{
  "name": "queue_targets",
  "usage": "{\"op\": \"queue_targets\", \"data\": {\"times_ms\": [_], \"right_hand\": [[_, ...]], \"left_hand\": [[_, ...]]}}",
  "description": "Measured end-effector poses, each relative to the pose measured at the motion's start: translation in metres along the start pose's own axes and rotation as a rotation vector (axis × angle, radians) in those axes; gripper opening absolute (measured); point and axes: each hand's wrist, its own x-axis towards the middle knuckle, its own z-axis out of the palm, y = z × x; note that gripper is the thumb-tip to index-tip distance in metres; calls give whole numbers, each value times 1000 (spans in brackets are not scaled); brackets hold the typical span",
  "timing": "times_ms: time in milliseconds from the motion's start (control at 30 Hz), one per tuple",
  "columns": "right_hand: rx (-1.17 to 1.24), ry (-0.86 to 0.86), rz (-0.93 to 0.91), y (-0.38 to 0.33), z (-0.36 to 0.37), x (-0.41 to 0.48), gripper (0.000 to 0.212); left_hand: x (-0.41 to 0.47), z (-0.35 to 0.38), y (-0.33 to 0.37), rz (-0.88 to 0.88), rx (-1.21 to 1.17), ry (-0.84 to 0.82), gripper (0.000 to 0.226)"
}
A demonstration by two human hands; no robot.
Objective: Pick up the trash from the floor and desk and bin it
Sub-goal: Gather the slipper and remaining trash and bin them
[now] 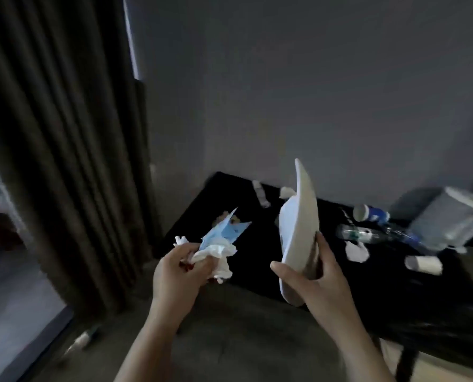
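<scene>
left hand (pixel 174 271) grips crumpled tissue (pixel 216 257) and blue wrapper (pixel 224 230) | right hand (pixel 312 282) holds white plate (pixel 298 230) on edge by its lower rim | both in front of black desk (pixel 257 257) | paper cup (pixel 423 263) and bottle (pixel 367 234) lie on desk

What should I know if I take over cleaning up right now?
Left hand grips a crumpled white tissue wad with blue paper.
Right hand grips a white paper plate, tilted on edge.
Left to bin on the black desk: clear plastic bottle, blue-and-white cup, white paper cup, crumpled white scrap.
A pale blurred piece lies on the floor by the brown curtain.
No bin in view.
</scene>
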Motion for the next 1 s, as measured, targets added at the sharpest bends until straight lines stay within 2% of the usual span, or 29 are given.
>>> {"op": "queue_targets", "data": {"times_ms": [67, 233, 333, 467, 800, 1000], "right_hand": [[-38, 145, 35, 4, -37, -22, 119], [-58, 436, 85, 19, -117, -84, 111], [-39, 571, 125, 29, -157, -122, 120], [-28, 716, 144, 42, -211, -170, 135], [-44, 1027, 158, 75, -366, -334, 121], [-64, 1251, 220, 85, -433, -447, 130]], "left_hand": [[-12, 30, 10, 29, -20, -137, 13], [-49, 100, 40, 147, 1, -377, 17], [-81, 138, 56, 185, 27, -500, 13], [-136, 191, 78, 266, 47, -614, 11], [-332, 310, 127, 370, -32, -927, 15], [-451, 372, 149, 352, -148, -1193, 14]]}}
